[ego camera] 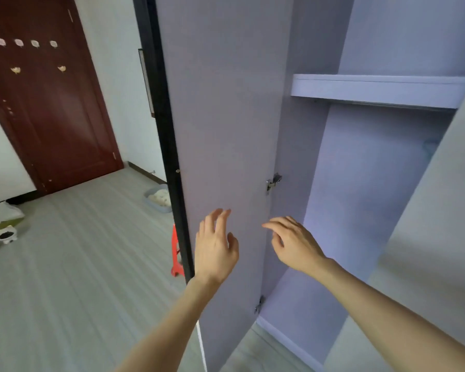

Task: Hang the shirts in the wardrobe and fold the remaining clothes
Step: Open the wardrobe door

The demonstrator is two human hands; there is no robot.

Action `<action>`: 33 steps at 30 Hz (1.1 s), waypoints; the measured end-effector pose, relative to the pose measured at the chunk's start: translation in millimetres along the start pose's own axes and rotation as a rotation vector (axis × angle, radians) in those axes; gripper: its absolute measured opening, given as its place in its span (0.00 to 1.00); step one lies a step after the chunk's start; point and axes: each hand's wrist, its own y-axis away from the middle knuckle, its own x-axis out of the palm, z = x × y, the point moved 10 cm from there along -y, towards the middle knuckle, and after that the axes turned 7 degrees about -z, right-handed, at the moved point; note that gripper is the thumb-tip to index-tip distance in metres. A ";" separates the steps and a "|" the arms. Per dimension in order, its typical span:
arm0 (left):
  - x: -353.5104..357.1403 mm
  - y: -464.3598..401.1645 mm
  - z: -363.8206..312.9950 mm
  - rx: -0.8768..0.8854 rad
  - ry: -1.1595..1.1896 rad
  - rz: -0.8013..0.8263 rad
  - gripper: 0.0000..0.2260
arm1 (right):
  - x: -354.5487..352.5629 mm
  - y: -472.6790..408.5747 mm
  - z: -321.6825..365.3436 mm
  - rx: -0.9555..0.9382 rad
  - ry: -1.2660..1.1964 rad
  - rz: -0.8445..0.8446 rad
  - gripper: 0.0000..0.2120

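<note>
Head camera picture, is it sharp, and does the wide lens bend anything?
Head view: soft all over, floor streaked with motion blur; wardrobe door and brown room door lean from wide-angle distortion; both hands evenly lit, no glare.

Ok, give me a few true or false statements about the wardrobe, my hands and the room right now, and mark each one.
1. The lilac wardrobe door stands open. True.
2. The left hand grips a shirt. False: it holds nothing, its fingers spread near the door's inner face.
3. The right hand is also empty. True.
4. Shirts hang below the lilac wardrobe shelf. False: no clothes show in the visible part of the compartment.
5. The dark red wooden room door stands wide open. False: it looks closed.
6. A red plastic stool shows behind the wardrobe door. True.
</note>
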 end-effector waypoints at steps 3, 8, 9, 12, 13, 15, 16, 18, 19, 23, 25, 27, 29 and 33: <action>54.1 -12.5 -35.9 0.031 0.015 0.142 0.19 | -49.8 17.0 -50.4 0.072 0.067 -0.109 0.15; 127.2 -54.1 -140.9 0.191 0.117 0.214 0.18 | -152.6 36.3 -120.1 0.103 0.295 -0.310 0.17; 143.2 -63.5 -175.0 0.239 0.163 0.220 0.18 | -178.3 39.8 -137.8 0.127 0.371 -0.333 0.17; 176.5 -85.3 -260.9 0.351 0.251 0.228 0.19 | -234.5 41.7 -176.8 0.194 0.594 -0.352 0.20; 185.5 -91.8 -283.9 0.368 0.276 0.237 0.20 | -247.2 40.4 -185.9 0.201 0.654 -0.352 0.22; 201.3 -108.1 -331.6 0.364 0.374 0.256 0.24 | -275.7 37.1 -202.5 0.222 0.770 -0.337 0.26; 206.6 -116.7 -351.5 0.346 0.440 0.272 0.26 | -287.5 34.0 -209.4 0.231 0.817 -0.328 0.27; 215.2 -128.5 -385.6 0.330 0.558 0.309 0.31 | -304.7 30.6 -223.8 0.273 0.892 -0.297 0.30; 218.3 -133.4 -397.5 0.321 0.606 0.328 0.34 | -309.6 28.9 -230.4 0.308 0.906 -0.275 0.32; 230.2 -146.1 -411.8 0.174 0.777 0.409 0.40 | -307.5 34.7 -262.2 0.436 0.916 -0.151 0.33; 227.1 -150.1 -412.1 0.151 0.796 0.430 0.36 | -304.0 37.6 -266.2 0.461 0.876 -0.134 0.32; 213.9 -148.6 -411.6 0.178 0.824 0.411 0.29 | -306.1 39.6 -256.6 0.470 0.798 -0.183 0.31; 194.3 -138.5 -407.3 0.203 0.898 0.405 0.25 | -308.9 44.1 -240.4 0.454 0.721 -0.248 0.29; 149.4 -105.1 -394.5 0.287 1.024 0.445 0.27 | -313.6 68.5 -193.9 0.405 0.536 -0.421 0.26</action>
